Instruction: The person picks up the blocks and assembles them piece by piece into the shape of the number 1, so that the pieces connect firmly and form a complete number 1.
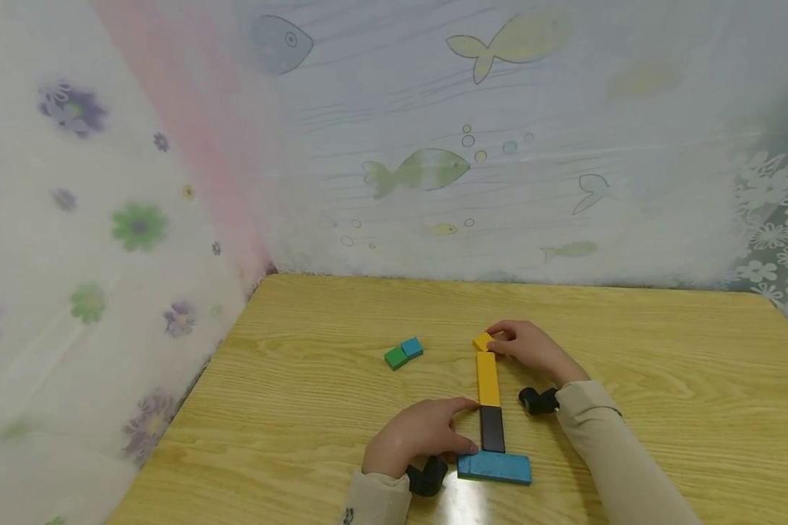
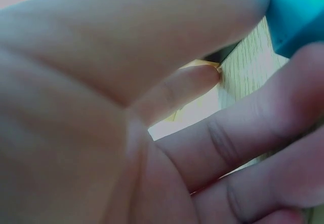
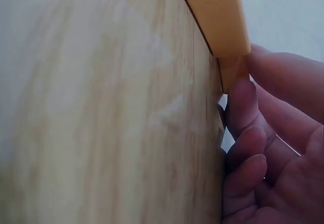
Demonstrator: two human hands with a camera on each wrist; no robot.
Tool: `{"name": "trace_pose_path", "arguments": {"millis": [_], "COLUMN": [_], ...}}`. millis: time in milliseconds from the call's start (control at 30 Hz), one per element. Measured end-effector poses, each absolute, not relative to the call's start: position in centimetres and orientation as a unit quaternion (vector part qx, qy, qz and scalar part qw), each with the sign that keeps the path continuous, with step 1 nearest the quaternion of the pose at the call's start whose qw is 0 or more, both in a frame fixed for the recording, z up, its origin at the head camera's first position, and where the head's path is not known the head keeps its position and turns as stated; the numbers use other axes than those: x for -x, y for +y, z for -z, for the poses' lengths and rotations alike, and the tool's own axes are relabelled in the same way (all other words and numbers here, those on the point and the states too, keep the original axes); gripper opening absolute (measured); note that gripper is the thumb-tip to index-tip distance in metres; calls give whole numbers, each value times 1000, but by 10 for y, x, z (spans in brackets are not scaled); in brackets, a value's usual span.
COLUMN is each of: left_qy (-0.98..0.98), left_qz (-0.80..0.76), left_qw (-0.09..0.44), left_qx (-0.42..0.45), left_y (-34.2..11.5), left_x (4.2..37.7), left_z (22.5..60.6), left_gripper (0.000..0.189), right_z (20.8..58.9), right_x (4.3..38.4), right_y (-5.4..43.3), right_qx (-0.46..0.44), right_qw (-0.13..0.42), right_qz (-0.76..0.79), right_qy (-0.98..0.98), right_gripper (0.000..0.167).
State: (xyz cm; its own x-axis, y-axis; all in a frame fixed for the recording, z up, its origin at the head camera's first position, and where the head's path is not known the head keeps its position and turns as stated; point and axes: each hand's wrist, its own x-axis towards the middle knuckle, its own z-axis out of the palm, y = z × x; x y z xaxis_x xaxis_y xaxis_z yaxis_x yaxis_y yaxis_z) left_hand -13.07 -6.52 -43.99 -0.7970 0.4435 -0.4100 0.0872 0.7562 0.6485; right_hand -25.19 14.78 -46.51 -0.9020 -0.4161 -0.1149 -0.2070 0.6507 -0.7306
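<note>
Wooden blocks form a T-shaped line on the table: a long blue block (image 1: 495, 470) lies crosswise at the near end, then a black block (image 1: 492, 430) and a long yellow block (image 1: 488, 380) run away from it. At the far end, my right hand (image 1: 530, 345) pinches a small yellow block (image 1: 481, 341) at the long yellow one's tip. My left hand (image 1: 415, 436) rests beside the line, fingers spread. Its thumb touches the blue block and its index fingertip meets the joint of yellow and black. The left wrist view shows the thumb against a blue corner (image 2: 296, 19).
A small green block (image 1: 395, 357) and a small blue block (image 1: 412, 348) sit corner to corner left of the line. Black wrist cameras (image 1: 427, 477) sit at both cuffs. Patterned curtains (image 1: 394, 240) hang behind and left of the wooden table (image 1: 289, 408).
</note>
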Motion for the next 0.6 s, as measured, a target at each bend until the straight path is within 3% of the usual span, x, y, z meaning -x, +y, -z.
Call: {"name": "trace_pose_path", "arguments": {"millis": [600], "left_qy": [890], "left_qz": [-325], "left_qw": [282], "left_qx": [-154], "left_y": [-65], "left_x": [131], "left_z": [438], "left_gripper": [53], "right_z": [468], "right_x": [250], "right_y": [152], "right_qx": [168], "right_qw": [135], "right_qz": [406], "right_qy": [888], "right_gripper": [35]}}
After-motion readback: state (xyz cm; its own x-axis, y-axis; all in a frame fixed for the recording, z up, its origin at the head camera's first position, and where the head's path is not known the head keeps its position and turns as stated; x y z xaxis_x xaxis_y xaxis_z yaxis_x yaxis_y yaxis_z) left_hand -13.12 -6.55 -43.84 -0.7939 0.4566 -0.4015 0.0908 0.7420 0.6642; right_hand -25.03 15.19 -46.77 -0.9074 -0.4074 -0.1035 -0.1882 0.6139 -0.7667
